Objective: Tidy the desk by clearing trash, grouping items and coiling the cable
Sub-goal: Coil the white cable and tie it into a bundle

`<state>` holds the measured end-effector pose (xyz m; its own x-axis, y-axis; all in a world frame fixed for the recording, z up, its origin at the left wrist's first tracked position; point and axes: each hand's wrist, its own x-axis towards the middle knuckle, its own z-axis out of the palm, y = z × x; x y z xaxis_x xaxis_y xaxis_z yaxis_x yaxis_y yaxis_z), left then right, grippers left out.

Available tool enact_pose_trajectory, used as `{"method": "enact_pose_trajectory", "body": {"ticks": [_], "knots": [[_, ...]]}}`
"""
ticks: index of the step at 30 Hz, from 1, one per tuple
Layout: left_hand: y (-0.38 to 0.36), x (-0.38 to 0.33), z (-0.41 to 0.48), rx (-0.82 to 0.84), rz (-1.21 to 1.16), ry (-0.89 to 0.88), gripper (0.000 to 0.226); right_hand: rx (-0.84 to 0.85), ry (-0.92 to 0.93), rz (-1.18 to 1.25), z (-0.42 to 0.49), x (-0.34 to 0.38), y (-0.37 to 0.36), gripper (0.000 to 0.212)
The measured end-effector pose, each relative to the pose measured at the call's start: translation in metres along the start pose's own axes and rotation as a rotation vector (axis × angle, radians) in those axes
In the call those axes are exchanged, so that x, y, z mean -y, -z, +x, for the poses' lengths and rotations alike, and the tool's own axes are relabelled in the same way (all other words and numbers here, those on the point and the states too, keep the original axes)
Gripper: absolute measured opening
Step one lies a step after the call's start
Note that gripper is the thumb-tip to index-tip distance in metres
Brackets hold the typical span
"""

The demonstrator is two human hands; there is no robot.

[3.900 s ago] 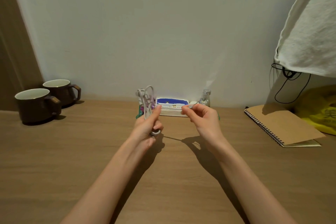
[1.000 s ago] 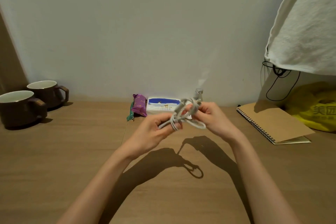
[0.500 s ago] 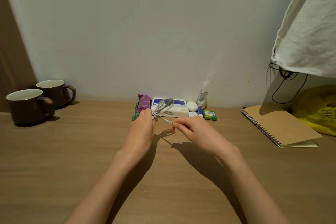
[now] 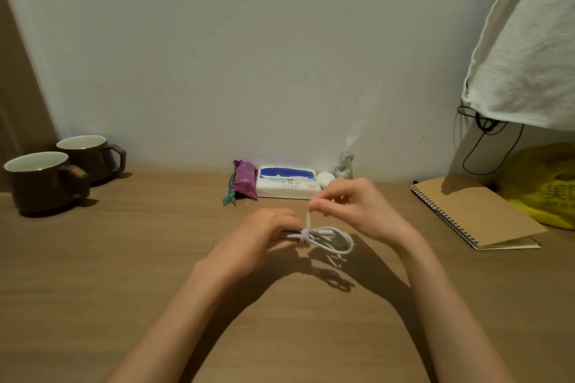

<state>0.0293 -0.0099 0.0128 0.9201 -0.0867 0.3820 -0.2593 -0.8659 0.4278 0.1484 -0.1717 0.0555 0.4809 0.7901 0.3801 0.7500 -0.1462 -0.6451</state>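
A white cable (image 4: 329,239), folded into a small bundle, hangs just above the middle of the wooden desk (image 4: 109,258). My left hand (image 4: 264,236) grips the bundle's left end. My right hand (image 4: 357,208) pinches the cable's free end, which rises from a wrap around the bundle's middle. Loops stick out to the right, below my right hand. Against the wall stand a purple snack packet (image 4: 244,179), a blue-and-white tissue pack (image 4: 286,186), a small white round case (image 4: 325,179) and a little glass bottle (image 4: 344,166).
Two dark brown mugs (image 4: 40,180) stand at the far left. A brown spiral notebook (image 4: 476,211) lies on the right, with a yellow plastic bag (image 4: 544,183) behind it. A white cloth (image 4: 529,40) and a black cord (image 4: 485,146) hang at the upper right.
The bundle has come down and toward me from near the tissue pack. My right hand has pulled the free end up, with a wrap now around the bundle's middle.
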Motion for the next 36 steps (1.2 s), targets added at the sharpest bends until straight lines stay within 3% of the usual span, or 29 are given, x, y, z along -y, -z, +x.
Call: {"method": "enact_pose_trajectory", "body": {"ticks": [2,4,7,11,15,19,21,23,27,36], "knots": [[0.002,-0.014,0.001,0.08,-0.328,0.023,0.013,0.081,-0.114,0.171,-0.005,-0.002,0.011,0.01],[0.004,-0.025,0.002,0.049,-0.523,0.046,0.013,0.097,-0.187,0.264,-0.008,-0.005,0.016,0.007],[0.006,-0.027,0.006,-0.189,-0.617,0.085,0.017,0.02,-0.192,0.332,-0.006,-0.009,0.01,0.01],[0.003,-0.017,0.011,-0.403,-0.826,0.283,0.022,-0.062,-0.127,0.316,0.001,-0.004,-0.013,0.013],[-0.003,-0.008,0.014,-0.435,-0.753,0.464,0.025,-0.042,-0.099,0.051,0.001,0.002,-0.034,0.017],[-0.011,0.001,0.012,-0.431,-0.51,0.506,0.021,-0.031,-0.032,-0.132,0.0,0.009,-0.037,0.021],[-0.013,0.003,0.012,-0.434,-0.508,0.516,0.013,-0.042,-0.014,-0.117,-0.001,0.007,-0.035,0.019],[-0.013,0.002,0.013,-0.458,-0.659,0.53,0.007,-0.056,-0.007,-0.114,-0.001,0.005,-0.034,0.016],[-0.009,0.001,0.012,-0.492,-0.761,0.52,0.015,-0.193,0.003,-0.057,-0.001,0.006,-0.035,0.017],[-0.008,-0.002,0.013,-0.389,-0.991,0.539,0.022,-0.429,0.031,0.25,0.002,0.005,-0.051,0.007]]}}
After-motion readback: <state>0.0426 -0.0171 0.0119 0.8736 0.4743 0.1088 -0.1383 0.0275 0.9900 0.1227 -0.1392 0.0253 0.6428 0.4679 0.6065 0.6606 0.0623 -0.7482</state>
